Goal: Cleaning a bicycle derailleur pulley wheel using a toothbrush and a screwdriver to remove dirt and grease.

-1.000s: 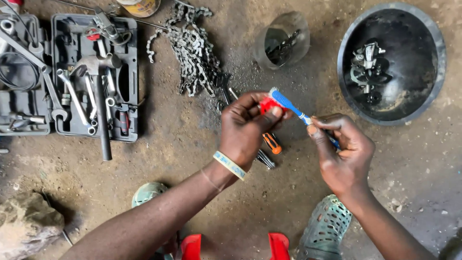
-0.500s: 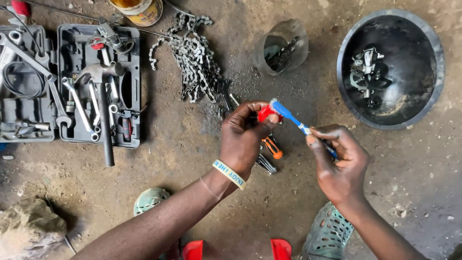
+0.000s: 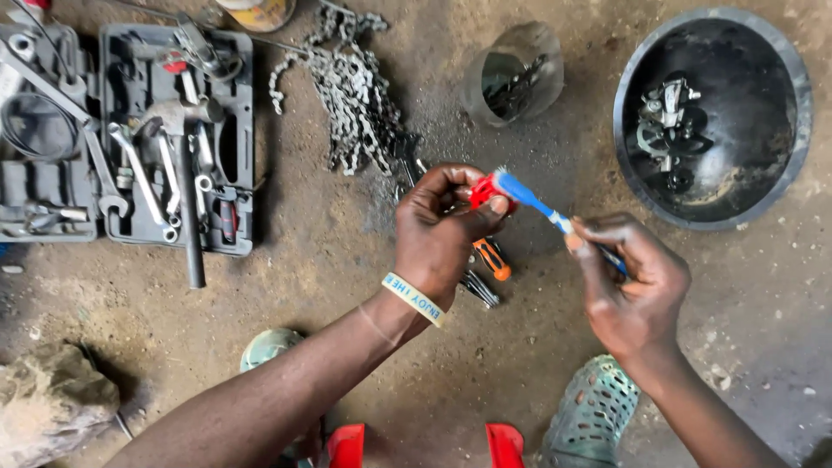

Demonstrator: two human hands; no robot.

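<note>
Brushing is the step in hand, as far as one can judge: the left hand (image 3: 442, 230) is clenched around a small red part (image 3: 482, 191) at the centre of the frame, and the right hand (image 3: 628, 290) grips the handle of a blue toothbrush (image 3: 533, 201) whose head rests against that red part. Both are held in the air above the dirt floor (image 3: 329, 260).

Beneath the left hand lies an orange-handled screwdriver (image 3: 492, 258) on the floor, with a few dark metal bits just beside it. In the upper middle lies a heap of grey metal chain (image 3: 351, 87); near it a cut clear plastic cup (image 3: 513, 74) holds dark small parts. A round black basin (image 3: 780, 130) at upper right holds greasy metal pieces. An open grey tool case (image 3: 238, 130) with spanners fills the upper left.

The next move seems to call for a firm pinch on the red part and short strokes, turning the part to reach its other faces.
</note>
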